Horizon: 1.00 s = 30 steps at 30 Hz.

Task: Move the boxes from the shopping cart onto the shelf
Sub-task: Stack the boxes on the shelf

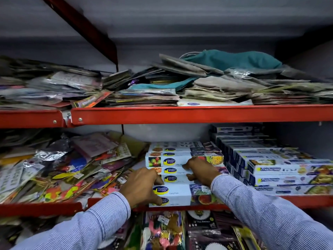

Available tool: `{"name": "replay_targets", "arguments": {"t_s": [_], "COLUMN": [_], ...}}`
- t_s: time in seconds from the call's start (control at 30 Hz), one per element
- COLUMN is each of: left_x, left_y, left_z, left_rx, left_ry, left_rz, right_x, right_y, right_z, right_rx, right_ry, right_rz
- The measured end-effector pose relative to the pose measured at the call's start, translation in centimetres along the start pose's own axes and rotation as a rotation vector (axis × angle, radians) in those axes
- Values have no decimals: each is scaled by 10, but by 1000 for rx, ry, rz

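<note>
Middle shelf, red front edge. Left of the left hand, a loose heap of packets crowds up to the edge and touches the stack's left end, leaving no free room there. The left hand lies palm down with fingers narrowly spread on the left ends of the boxes, thumb tip at the front lower box; it presses rather than grips. The boxes are long, white and blue, each with a round yellow-and-blue label and fruit pictures, stacked in steps up to the shelf's back, the lowest flush with the front edge. The right hand rests further back on the stack, fingers curled on a box top, holding nothing. Right of that hand, a second stack of white boxes sits just beside the first. Above both hands, open room shows under the upper shelf, which bears flat bags.
</note>
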<state>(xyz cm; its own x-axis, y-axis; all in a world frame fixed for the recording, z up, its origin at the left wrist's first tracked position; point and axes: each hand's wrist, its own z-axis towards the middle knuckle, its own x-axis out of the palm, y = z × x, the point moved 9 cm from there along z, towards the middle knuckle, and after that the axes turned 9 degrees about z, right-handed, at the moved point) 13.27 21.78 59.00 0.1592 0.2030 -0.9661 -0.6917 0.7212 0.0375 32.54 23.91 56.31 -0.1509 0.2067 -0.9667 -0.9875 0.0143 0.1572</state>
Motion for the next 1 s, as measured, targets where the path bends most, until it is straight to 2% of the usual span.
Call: {"name": "replay_targets", "arguments": {"t_s": [0.13, 0.33, 0.57, 0.83, 1.0], "left_x": [5, 13, 32, 41, 48], "left_y": [-4, -12, -13, -10, -4], "left_z": [17, 42, 57, 54, 55], "left_rx": [20, 19, -12, -32, -37], "left_ry": [-7, -42, -79, -137, -102], "left_rz": [-8, 13, 56, 17, -10], "right_x": [-7, -36, -14, -9, -8], "right_y": [1, -2, -19, -24, -26], "right_z": [0, -19, -49, -49, -50], "right_rx": [-15, -30, -12, -12, 20], "right_ry": [-32, -177, 39, -22, -45], "right_rz": [37, 132, 182, 243, 271]}}
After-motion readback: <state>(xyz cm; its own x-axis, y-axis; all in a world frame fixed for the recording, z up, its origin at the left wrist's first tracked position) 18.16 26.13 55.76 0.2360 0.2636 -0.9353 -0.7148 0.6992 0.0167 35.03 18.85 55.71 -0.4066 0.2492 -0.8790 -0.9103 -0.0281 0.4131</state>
